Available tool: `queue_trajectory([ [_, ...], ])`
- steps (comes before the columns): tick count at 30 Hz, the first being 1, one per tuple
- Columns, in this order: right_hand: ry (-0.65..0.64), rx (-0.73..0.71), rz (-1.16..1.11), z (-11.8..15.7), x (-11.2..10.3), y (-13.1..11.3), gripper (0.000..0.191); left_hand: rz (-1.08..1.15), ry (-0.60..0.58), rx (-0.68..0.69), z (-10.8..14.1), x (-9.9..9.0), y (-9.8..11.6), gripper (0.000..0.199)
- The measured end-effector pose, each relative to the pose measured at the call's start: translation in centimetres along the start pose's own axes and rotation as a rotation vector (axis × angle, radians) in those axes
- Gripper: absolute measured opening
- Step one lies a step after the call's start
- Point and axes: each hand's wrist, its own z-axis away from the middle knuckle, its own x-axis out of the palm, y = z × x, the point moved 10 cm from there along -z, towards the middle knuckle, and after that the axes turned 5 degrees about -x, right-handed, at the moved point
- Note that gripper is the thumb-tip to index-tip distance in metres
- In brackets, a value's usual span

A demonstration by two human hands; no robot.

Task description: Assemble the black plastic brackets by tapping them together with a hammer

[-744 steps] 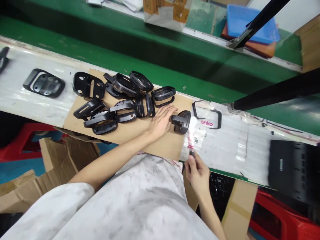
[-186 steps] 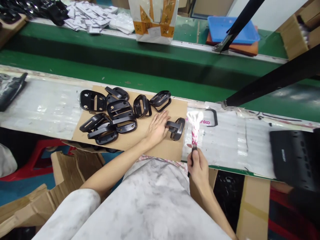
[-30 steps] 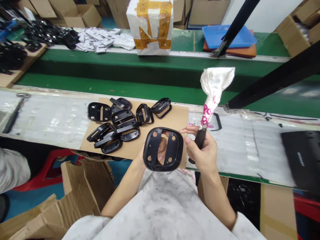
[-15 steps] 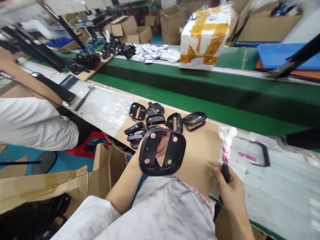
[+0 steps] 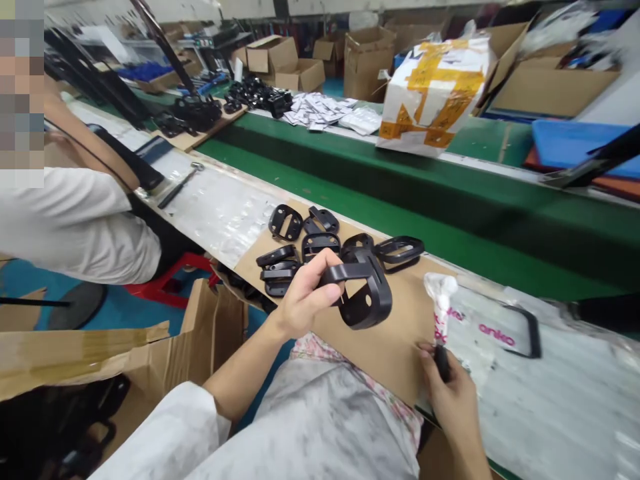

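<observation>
My left hand is closed round the strap-like grip of a black plastic handle piece with a rounded-square base. The piece is raised over a brown cardboard sheet, tilted, with its base toward the right. My right hand is wrapped round the black handle of a tool. White plastic with pink print covers the tool's head, so its kind is hidden. Several similar black pieces lie on the far left part of the sheet, just beyond my left hand.
To the left sits another person, whose white sleeve shows, on a red stool. An open carton with black parts stands at lower left. A black U-shaped frame lies on the right. Past the green channel stands a taped white box.
My left hand has turned the handle piece: its flat, holed base faced me before, and now its grip and side show. My right hand keeps hold of the tool. The view has shifted slightly.
</observation>
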Motion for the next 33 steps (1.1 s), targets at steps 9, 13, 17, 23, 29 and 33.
queue_trajectory([
  [9,-0.057,0.096,-0.435,1.6,0.8,-1.7,0.049,-0.665,-0.363,0.399,-0.5,8.3,3.9,0.005],
  [13,-0.014,-0.070,-0.637,1.3,-0.1,-6.6,0.044,-0.609,-0.439,0.290,-1.3,9.6,3.1,0.009],
  [17,0.003,-0.190,-0.731,0.9,-1.0,-10.2,0.033,-0.499,-0.489,0.201,-1.3,10.3,2.6,0.020],
  [23,-0.026,-0.109,-0.755,0.6,-0.4,-11.0,0.038,-0.546,-0.483,0.264,-1.2,10.5,2.6,0.017],
  [29,-0.028,-0.054,-0.778,0.8,0.3,-10.4,0.036,-0.683,-0.255,0.527,-0.1,8.9,2.8,0.026],
  [33,-0.005,-0.034,-0.785,0.8,0.5,-9.8,0.037,-0.457,-0.024,0.378,0.3,6.4,0.9,0.058],
])
